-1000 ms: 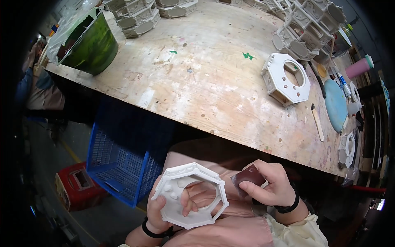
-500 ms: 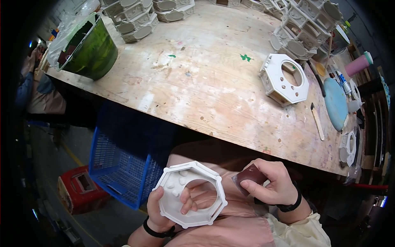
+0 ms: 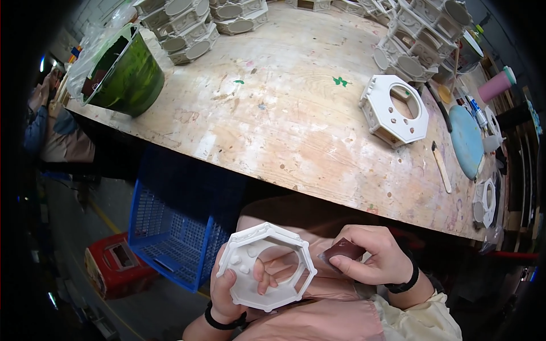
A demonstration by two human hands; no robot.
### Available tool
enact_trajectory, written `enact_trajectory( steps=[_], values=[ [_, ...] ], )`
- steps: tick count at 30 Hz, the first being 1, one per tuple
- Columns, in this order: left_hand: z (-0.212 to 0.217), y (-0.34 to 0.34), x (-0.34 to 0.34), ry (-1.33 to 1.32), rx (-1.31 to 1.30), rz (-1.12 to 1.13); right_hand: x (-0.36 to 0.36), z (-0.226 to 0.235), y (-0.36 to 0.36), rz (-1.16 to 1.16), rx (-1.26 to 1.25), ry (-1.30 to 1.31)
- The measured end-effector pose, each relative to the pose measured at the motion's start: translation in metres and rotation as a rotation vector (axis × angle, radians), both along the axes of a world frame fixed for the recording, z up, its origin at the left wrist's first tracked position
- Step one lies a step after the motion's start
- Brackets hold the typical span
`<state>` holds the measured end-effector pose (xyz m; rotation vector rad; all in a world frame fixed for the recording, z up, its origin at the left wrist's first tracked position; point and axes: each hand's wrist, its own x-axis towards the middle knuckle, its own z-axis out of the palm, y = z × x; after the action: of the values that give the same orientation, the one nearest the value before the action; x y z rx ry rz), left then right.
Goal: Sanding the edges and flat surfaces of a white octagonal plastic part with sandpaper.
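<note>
Over my lap, my left hand [image 3: 227, 287] grips a white octagonal frame [image 3: 242, 292] with a round hole in its floor. The thumb lies on its near left wall, and fingers show through the hole. A few rounded lumps sit on its inner face. Just to the right, my right hand [image 3: 378, 256] pinches a folded piece of dark reddish-brown sandpaper [image 3: 344, 252] between thumb and fingers. The sandpaper is close to the frame's right edge but apart from it.
On the wooden table [image 3: 273, 125] stand another octagonal piece [image 3: 398, 113], a knife-like tool [image 3: 442, 167], a blue oval disc [image 3: 466, 142], a green bucket [image 3: 128, 79] and stacked grey castings [image 3: 415, 42]. Below are a blue crate [image 3: 170, 227] and a red stool [image 3: 114, 264]. Another person [image 3: 62, 125] sits far left.
My left hand has tilted the octagonal frame so more of its inner walls shows. The sandpaper in my right hand has turned flatter and dropped slightly.
</note>
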<state>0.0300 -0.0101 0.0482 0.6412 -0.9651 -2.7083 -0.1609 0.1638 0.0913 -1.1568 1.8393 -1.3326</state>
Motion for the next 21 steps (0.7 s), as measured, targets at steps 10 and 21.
enact_trajectory(
  steps=[10, 21],
  values=[
    [-0.001, 0.001, 0.0, -0.003, 0.054, 0.025, -0.018, 0.003, 0.01, -0.461, 0.004, 0.074],
    [-0.008, 0.014, -0.004, 0.15, -0.475, 0.036, 0.007, 0.001, -0.012, 0.154, -0.074, -0.508]
  ],
)
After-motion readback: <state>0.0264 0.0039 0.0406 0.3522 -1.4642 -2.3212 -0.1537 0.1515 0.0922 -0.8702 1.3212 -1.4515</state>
